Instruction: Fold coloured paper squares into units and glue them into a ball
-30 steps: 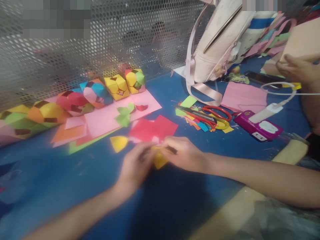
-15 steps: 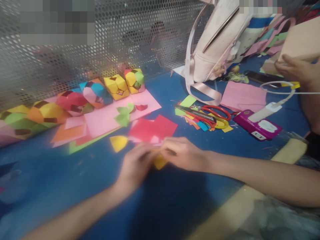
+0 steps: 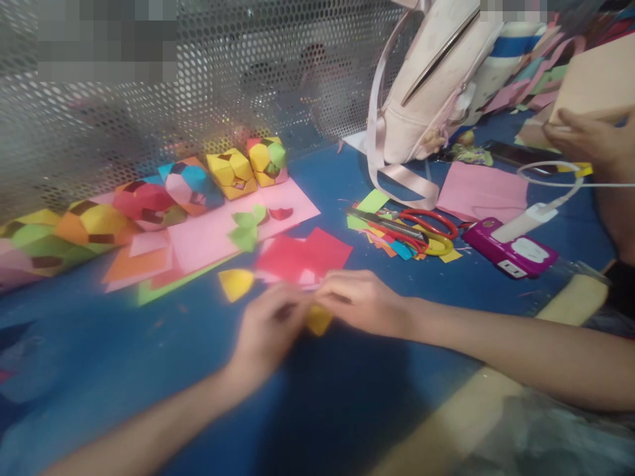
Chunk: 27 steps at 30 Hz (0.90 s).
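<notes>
Between my two hands is a small piece of yellow paper [image 3: 319,320], its lower tip showing below the fingers. My left hand [image 3: 272,325] is closed on its left side, and my right hand [image 3: 361,297] pinches it from the right; the fingertips meet and hide most of the paper. Just beyond the hands lie red paper sheets [image 3: 307,256]. A folded yellow paper piece [image 3: 236,284] rests to the left of them. Farther back, green folded pieces [image 3: 244,228] and a small red one [image 3: 280,213] lie on pink sheets [image 3: 203,244].
Several folded paper balls [image 3: 231,173] line the perforated metal panel [image 3: 218,79]. Scissors [image 3: 429,225] lie on paper scraps, beside a purple power adapter [image 3: 520,248] with a white cable. A pale backpack [image 3: 421,92] stands behind. Another person's hand [image 3: 590,142] holds a beige board at right.
My fingers have shifted slightly around the yellow paper, the right hand a little to the left. Everything else on the blue surface stays in place.
</notes>
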Each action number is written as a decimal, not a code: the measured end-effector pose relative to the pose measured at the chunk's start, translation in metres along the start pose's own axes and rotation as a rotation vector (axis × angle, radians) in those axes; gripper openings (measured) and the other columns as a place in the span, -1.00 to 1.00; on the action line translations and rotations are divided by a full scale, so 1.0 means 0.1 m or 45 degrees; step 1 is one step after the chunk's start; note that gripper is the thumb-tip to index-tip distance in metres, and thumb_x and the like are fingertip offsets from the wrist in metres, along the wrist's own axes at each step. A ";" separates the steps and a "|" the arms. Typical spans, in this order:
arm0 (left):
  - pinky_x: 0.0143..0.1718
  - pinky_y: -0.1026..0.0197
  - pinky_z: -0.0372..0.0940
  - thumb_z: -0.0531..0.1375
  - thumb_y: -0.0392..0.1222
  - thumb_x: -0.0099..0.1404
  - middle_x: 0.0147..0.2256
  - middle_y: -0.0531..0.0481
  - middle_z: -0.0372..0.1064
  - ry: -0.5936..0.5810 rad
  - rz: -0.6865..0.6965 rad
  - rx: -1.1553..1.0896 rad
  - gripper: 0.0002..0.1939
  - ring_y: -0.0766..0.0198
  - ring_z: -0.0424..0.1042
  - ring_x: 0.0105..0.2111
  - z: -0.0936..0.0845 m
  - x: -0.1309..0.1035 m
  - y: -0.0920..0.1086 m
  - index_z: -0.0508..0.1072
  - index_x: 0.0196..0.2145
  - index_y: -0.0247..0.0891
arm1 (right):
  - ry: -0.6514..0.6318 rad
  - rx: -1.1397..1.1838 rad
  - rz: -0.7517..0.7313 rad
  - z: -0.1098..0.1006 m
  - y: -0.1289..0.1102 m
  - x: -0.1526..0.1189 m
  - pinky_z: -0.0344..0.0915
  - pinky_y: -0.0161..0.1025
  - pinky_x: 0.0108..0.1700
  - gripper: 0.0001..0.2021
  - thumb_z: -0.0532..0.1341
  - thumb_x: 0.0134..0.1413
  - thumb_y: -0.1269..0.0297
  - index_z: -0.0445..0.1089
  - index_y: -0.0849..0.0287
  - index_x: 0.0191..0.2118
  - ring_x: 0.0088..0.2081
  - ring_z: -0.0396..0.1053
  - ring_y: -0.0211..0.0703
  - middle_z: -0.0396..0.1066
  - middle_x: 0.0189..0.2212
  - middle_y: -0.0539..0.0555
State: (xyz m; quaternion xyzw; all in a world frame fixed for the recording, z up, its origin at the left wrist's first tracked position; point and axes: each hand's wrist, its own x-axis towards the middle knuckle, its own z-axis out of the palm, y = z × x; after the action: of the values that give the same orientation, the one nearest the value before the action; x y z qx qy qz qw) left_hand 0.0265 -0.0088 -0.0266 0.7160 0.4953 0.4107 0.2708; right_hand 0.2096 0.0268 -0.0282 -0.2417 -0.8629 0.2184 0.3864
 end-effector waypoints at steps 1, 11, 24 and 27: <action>-0.42 0.32 0.30 0.19 -0.31 0.15 -0.49 0.01 0.44 0.018 -0.026 -0.002 -0.90 0.33 0.41 -0.46 0.00 0.00 0.00 0.46 -0.50 -0.25 | 0.014 0.009 0.024 0.00 0.00 0.00 0.27 -0.35 -0.37 -0.89 0.11 0.14 0.38 0.36 0.25 -0.37 -0.43 0.35 -0.26 0.42 -0.47 0.08; -0.27 0.26 0.32 0.17 -0.16 0.20 -0.36 0.00 0.50 0.023 -0.372 -0.192 -0.86 0.27 0.44 -0.35 -0.03 0.02 0.01 0.52 -0.37 -0.22 | 0.096 -0.010 0.240 -0.01 0.00 0.02 0.24 -0.36 -0.40 -0.85 0.13 0.13 0.36 0.39 0.23 -0.41 -0.48 0.32 -0.31 0.41 -0.51 0.03; -0.35 0.28 0.31 0.23 -0.18 0.09 -0.43 0.01 0.47 0.041 -0.478 -0.215 -0.90 0.29 0.43 -0.41 0.04 0.03 -0.03 0.47 -0.44 -0.26 | 0.056 0.048 0.147 -0.02 0.00 0.02 0.30 -0.35 -0.35 -0.87 0.15 0.13 0.29 0.40 0.23 -0.31 -0.44 0.35 -0.29 0.43 -0.45 0.06; -0.41 0.31 0.28 0.23 -0.18 0.09 -0.47 0.04 0.42 0.117 -0.501 -0.201 -0.90 0.32 0.39 -0.45 0.03 0.04 -0.02 0.44 -0.46 -0.27 | 0.029 0.078 0.242 -0.02 -0.01 0.03 0.27 -0.37 -0.40 -0.86 0.20 0.05 0.25 0.35 0.22 -0.32 -0.49 0.29 -0.32 0.36 -0.48 0.00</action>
State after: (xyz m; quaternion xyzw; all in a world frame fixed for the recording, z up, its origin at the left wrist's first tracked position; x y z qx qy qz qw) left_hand 0.0283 -0.0045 -0.0288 0.5627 0.6036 0.4197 0.3782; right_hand 0.2097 0.0283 -0.0247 -0.3131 -0.8246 0.2776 0.3807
